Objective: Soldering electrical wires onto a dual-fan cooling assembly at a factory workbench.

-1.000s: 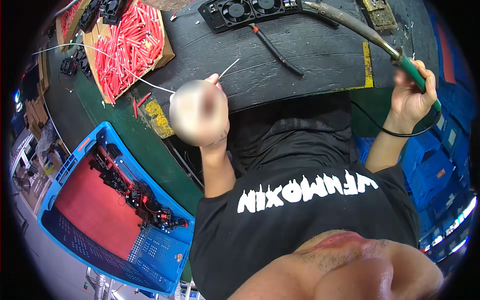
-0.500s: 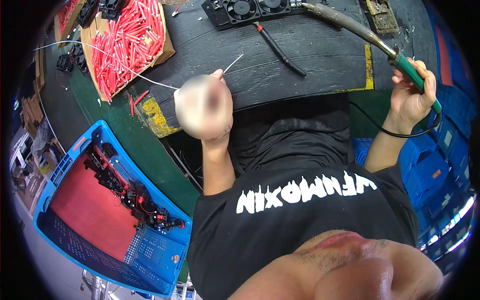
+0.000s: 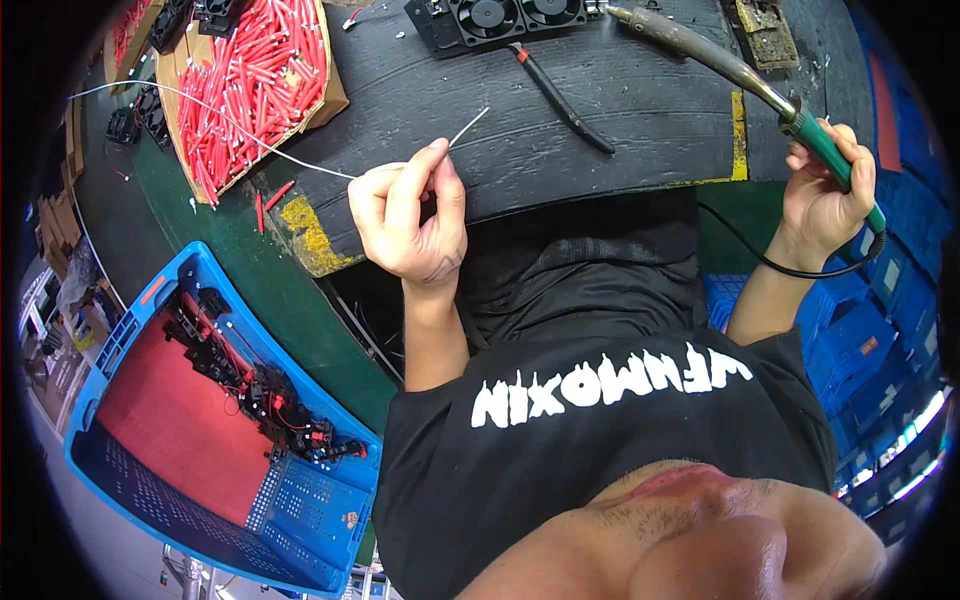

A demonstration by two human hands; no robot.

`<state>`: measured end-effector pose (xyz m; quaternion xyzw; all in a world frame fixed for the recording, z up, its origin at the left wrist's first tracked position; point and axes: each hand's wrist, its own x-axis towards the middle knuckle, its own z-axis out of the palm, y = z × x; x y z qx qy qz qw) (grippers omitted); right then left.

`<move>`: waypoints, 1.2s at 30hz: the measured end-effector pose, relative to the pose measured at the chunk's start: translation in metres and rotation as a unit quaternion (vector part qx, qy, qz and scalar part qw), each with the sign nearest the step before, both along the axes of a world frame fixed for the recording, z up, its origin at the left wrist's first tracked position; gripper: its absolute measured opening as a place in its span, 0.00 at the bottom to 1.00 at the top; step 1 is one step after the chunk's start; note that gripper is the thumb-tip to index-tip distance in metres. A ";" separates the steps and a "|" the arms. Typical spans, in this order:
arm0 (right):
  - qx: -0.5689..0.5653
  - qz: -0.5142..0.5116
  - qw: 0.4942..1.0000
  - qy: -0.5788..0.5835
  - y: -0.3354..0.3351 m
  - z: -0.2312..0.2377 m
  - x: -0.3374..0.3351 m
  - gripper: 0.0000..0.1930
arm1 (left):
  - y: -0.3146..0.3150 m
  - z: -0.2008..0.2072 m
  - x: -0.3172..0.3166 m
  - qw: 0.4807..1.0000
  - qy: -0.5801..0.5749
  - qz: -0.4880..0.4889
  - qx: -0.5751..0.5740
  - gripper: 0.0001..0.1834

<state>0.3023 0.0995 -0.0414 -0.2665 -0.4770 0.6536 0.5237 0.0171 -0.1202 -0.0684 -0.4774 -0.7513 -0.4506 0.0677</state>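
Solder wire [image 3: 300, 150]: thin and pale, pinched in the left hand; its short free end [image 3: 468, 127] sticks out up and to the right past the fingertips, and its long run trails away left over the cardboard box toward the edge of the view.
Left hand [image 3: 410, 220]: raised over the near edge of the surface, thumb and forefinger closed tight on the wire, the other fingers curled in.
Right hand [image 3: 825, 200]: wrapped around the green handle of the soldering iron, well apart from the left hand.
Soldering iron [image 3: 740, 72]: held slanted, its dark, discoloured barrel reaching up and left over the surface toward the fans; a black cord [image 3: 790, 268] loops down from the handle's end below the wrist.
Surface [image 3: 640, 120]: dark, worn mat with a yellow stripe near its right side, lying between the two hands.
Black cutters [image 3: 560, 95]: lying flat on the mat between the hands, with a red mark at the far tip.
Fans [image 3: 500, 15]: black, side by side at the far edge of the mat.
Cardboard box [image 3: 250, 85]: at the far left, heaped with red sleeve pieces.
Blue crate [image 3: 200, 430]: low on the left, beside the surface, with a red sheet inside and black parts with red wires along one side.
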 end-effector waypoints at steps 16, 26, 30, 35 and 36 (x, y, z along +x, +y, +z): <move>0.053 0.024 0.997 -0.044 0.003 0.017 -0.001 0.18 | -0.001 0.000 0.001 1.000 -0.011 0.002 0.002 0.12; 0.131 0.096 0.979 -0.127 0.027 0.050 -0.003 0.18 | 0.000 0.000 -0.001 1.000 -0.001 0.000 0.004 0.12; 0.152 0.119 0.971 -0.141 0.032 0.062 -0.010 0.18 | -0.001 -0.001 -0.001 1.000 -0.001 0.000 0.005 0.12; 0.179 0.132 0.959 -0.173 0.039 0.070 -0.010 0.18 | -0.003 -0.002 -0.001 1.000 -0.003 0.004 0.004 0.12; 0.174 0.141 0.961 -0.160 0.037 0.073 -0.013 0.19 | -0.002 -0.003 -0.001 1.000 -0.001 0.002 0.005 0.12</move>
